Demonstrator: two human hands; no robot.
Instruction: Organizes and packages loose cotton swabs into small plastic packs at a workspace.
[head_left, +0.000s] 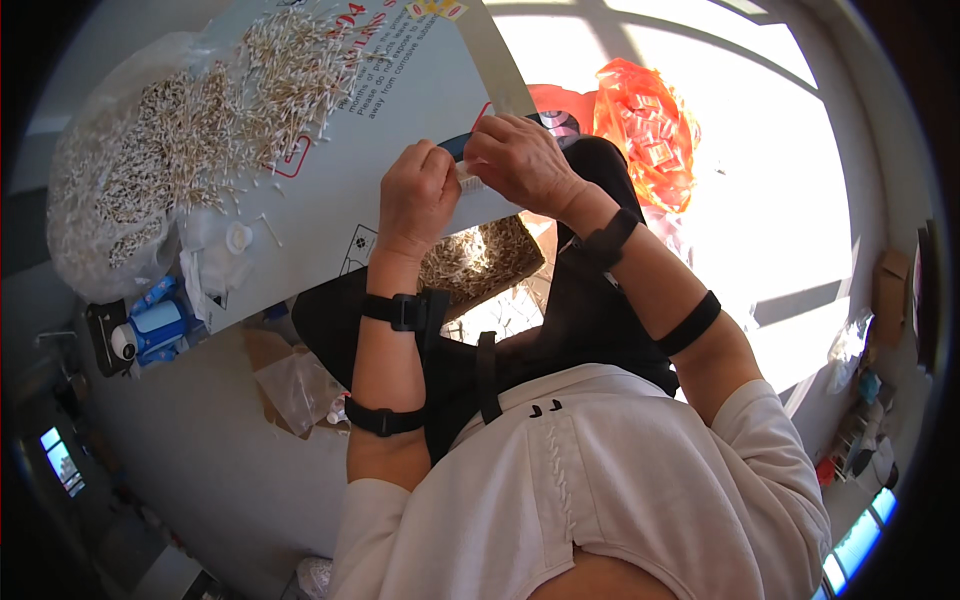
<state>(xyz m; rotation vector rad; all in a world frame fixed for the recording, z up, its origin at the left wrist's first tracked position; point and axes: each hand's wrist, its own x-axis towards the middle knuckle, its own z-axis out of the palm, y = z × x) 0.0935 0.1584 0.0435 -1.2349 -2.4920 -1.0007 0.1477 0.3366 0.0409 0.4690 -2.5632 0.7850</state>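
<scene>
My left hand [416, 195] and my right hand [525, 165] meet over the near edge of the table, fingers pinched together. Between them is a small whitish packet [470, 180], partly see-through, gripped from both sides; the fingers cover most of it. A large heap of cotton swabs [215, 125] spreads over the table to the left, spilling out of a clear plastic bag [75, 215]. Below my hands, a box [510, 262] full of loose swabs sits between my legs.
The grey-white tabletop [425, 95] carries printing. Near its left corner lie a small clear container [225, 255] and a blue-and-white bottle [155, 332]. An orange plastic bag [650, 135] of small packets stands to the right. An open carton [285, 385] with clear plastic is on the floor.
</scene>
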